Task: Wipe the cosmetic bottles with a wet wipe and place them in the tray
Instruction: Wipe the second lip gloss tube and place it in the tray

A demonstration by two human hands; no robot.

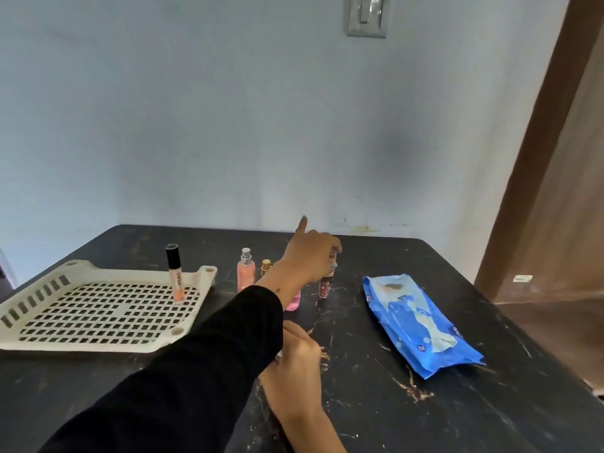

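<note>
My left hand (310, 256), in a black sleeve, reaches across the table and is closed on the cap of a dark red lip-gloss tube (325, 286) that stands upright on the dark table; its index finger points up. A peach tube with a black cap (176, 276) stands in the cream perforated tray (202, 282) at the left. Between tray and hand stand a peach spray bottle (245, 271), a small gold-capped bottle (266, 266) and a pink bottle (292, 304), partly hidden by my arm. My right hand (300, 351) rests low on the table, its fingers hidden under the sleeve.
A blue wet-wipe pack (421, 325) lies flat on the right of the dark marbled table (376, 403). A pale wall stands close behind the table, and a brown door frame (539, 158) rises at the right.
</note>
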